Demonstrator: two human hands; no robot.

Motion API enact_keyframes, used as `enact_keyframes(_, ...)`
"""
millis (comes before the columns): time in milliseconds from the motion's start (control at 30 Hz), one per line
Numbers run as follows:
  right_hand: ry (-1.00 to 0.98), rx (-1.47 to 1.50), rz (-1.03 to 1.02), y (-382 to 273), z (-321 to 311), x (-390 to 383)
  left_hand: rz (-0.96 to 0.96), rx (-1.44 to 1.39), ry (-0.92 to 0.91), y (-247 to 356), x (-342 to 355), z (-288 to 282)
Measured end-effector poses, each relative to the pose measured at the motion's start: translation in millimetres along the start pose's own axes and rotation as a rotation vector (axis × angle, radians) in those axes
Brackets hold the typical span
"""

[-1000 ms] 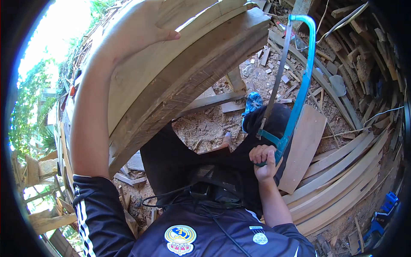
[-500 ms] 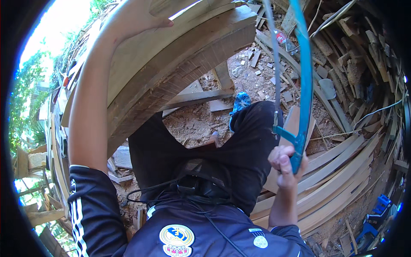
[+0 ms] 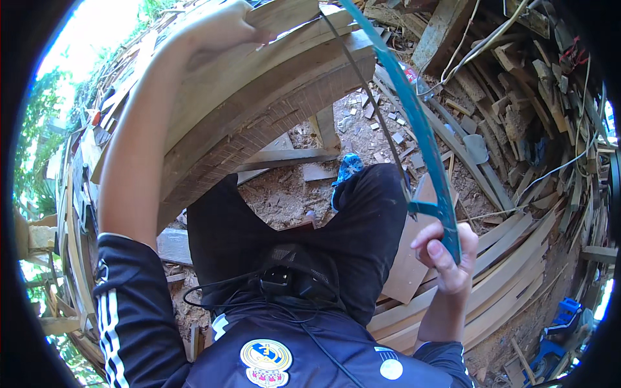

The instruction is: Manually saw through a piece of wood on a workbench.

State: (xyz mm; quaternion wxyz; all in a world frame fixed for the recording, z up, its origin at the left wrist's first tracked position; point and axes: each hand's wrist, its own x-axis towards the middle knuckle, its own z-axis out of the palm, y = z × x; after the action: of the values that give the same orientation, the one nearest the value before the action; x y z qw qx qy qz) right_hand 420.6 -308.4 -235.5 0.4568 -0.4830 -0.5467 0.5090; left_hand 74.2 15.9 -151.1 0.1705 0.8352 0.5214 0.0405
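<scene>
My left hand grips a thin wooden board lying along the top of a thick timber beam, upper left of centre. My right hand is closed round the handle of a teal bow saw at the right. The saw's metal blade slants up and left, its far end at the board's edge near my left hand; I cannot tell whether it touches.
My legs are below the beam, over sawdust and offcuts. Long curved-looking strips and a flat board lie at the right. Piled scrap wood fills the upper right, with cables running across. A blue object sits lower right.
My right hand has moved right and lower in the view, tilting the saw leftward so its far end reaches the board near my left hand. My left hand has shifted slightly left in view.
</scene>
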Motion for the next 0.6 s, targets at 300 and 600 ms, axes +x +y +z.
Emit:
enact_keyframes(300, 0.105, 0.028, 0.009, -25, 14, 32, -0.044, 0.219, 0.158, 47, -30, 1)
enact_keyframes(600, -0.098, 0.238, -0.118, -26, 42, 172, -0.032, 0.199, 0.179, 53, -36, -4)
